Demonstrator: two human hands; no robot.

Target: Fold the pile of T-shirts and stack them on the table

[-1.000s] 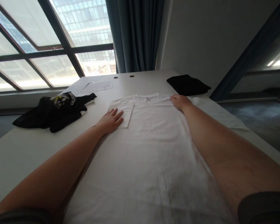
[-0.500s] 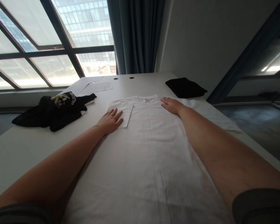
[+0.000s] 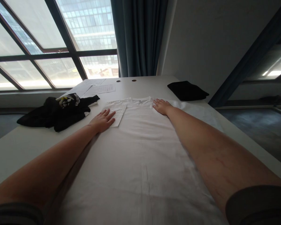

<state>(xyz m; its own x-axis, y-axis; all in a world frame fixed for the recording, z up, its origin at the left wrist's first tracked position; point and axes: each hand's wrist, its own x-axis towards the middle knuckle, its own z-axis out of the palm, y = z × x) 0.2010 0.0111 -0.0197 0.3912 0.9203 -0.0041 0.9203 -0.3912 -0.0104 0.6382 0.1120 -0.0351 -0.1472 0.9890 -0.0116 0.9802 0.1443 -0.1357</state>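
Grip: both hands laid flat, palms down, fingers apart; nothing is clasped.
Left hand (image 3: pixel 102 121): rested on the folded flap (image 3: pixel 119 115) at the shirt's upper left; the flap's inner edge is left uncovered beside the fingertips.
Right hand (image 3: pixel 162 107): pressed on the shirt just right of the collar (image 3: pixel 140 100); the forearm is extended along the shirt's right side.
Shirt (image 3: pixel 128 156): white, spread lengthwise on the table (image 3: pixel 152 86), collar toward the far end; near end cut off by the bottom of the view. Shallow creases are shown across the chest and down the middle.
Shirt, right side: white cloth is spread past the right forearm, toward the table's right edge.
Black garment (image 3: pixel 63 109): printed, crumpled, placed at the left edge of the table; a strip of white tabletop is seen between it and the left hand.
Black cloth (image 3: pixel 187 90): folded, set by the right edge, beyond the right hand and apart from it.
Papers (image 3: pixel 100 89): laid at the far left, behind the black garment.
Far room: bare tabletop is shown between collar and curtain (image 3: pixel 140 37), pierced by two holes (image 3: pixel 134 80).
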